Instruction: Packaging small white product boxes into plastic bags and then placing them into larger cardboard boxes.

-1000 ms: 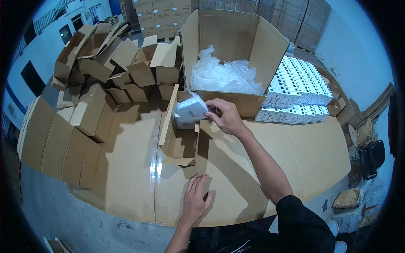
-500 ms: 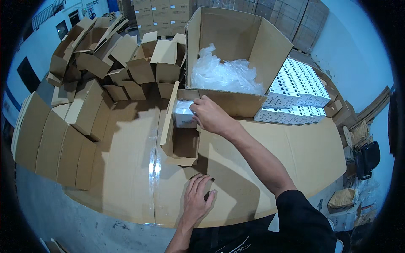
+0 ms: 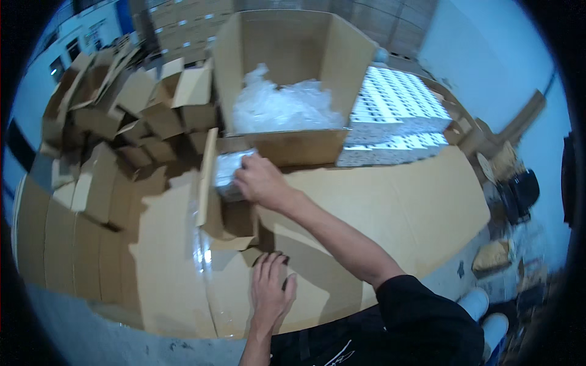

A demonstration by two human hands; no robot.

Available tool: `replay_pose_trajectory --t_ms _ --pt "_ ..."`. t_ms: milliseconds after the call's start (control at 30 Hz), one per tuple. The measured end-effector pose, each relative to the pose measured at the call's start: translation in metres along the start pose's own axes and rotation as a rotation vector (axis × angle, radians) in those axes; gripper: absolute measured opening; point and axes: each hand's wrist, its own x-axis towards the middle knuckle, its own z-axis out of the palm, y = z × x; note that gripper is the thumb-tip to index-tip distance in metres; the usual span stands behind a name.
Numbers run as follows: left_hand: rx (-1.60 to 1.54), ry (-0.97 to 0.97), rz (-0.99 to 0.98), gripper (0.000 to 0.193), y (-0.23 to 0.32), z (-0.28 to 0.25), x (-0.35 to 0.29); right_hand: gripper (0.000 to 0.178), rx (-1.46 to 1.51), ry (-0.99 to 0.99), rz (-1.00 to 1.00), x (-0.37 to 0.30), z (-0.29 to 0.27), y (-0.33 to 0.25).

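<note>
I see a cardboard-covered table [image 3: 421, 201], bare to my right and toward its near edge; folded cartons [image 3: 116, 122] crowd the left side. My right hand [image 3: 259, 182] is curled over a plastic-wrapped packet [image 3: 227, 171], fingers closed on it, holding it at the mouth of a small open box [image 3: 229, 213] whose flap stands upright on the left. My left hand [image 3: 271, 293] lies flat on the cardboard near me, fingers together. Behind, a large open carton [image 3: 287, 67] holds clear plastic bags [image 3: 284, 107]; white packs [image 3: 397, 113] are stacked to its right.
</note>
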Motion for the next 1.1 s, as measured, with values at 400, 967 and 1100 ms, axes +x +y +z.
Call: replay_pose_trajectory --t_ms 400,967,1100 --pt "0.190 -0.063 0.145 0.052 -0.001 0.038 0.083 0.040 0.333 0.136 0.164 -0.106 -0.059 0.049" --pt "0.093 0.007 0.163 0.031 -0.027 0.071 0.187 0.049 -0.334 0.502 0.486 -0.167 -0.182 0.208" --pt "0.114 0.001 0.159 0.030 -0.026 0.070 0.188 0.051 -0.374 0.482 0.486 -0.165 -0.180 0.217"
